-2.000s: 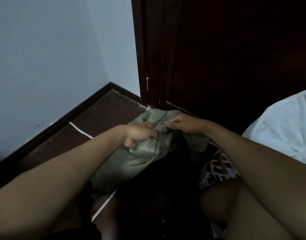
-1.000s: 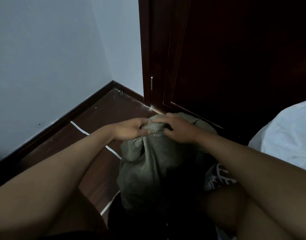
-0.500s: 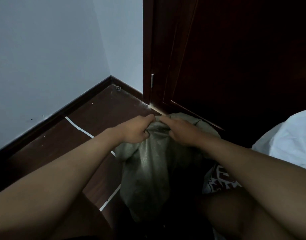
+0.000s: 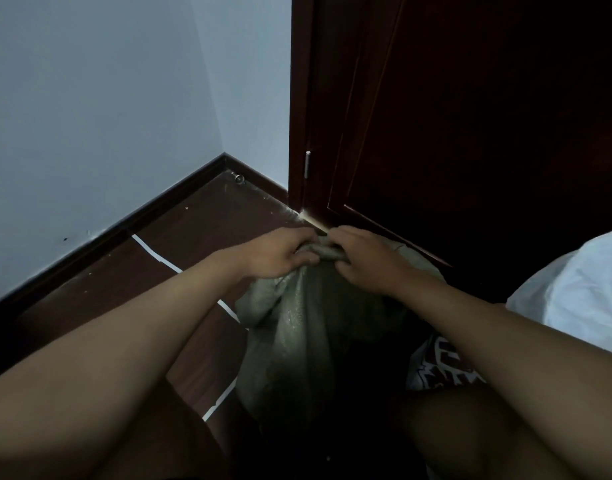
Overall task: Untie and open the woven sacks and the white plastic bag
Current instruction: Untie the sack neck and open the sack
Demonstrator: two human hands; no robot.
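Note:
A grey-green woven sack (image 4: pixel 297 334) stands upright on the dark floor in front of me, its top bunched into a twisted neck. My left hand (image 4: pixel 280 254) grips the neck from the left, fingers curled round the fabric. My right hand (image 4: pixel 363 261) pinches the same bunched top from the right. The two hands almost touch over the knot. A white plastic bag (image 4: pixel 581 292) bulges at the right edge. Another sack with dark red print (image 4: pixel 443 365) shows under my right forearm.
A dark wooden door (image 4: pixel 470 116) and its frame rise right behind the sack. A pale wall with a dark skirting board (image 4: pixel 131 223) runs along the left. A white strip (image 4: pixel 166 261) lies on the brown floor. My knees fill the lower corners.
The sack has been pulled from lying slumped to standing upright. Both hands have closed in on its bunched top and lifted slightly toward the door.

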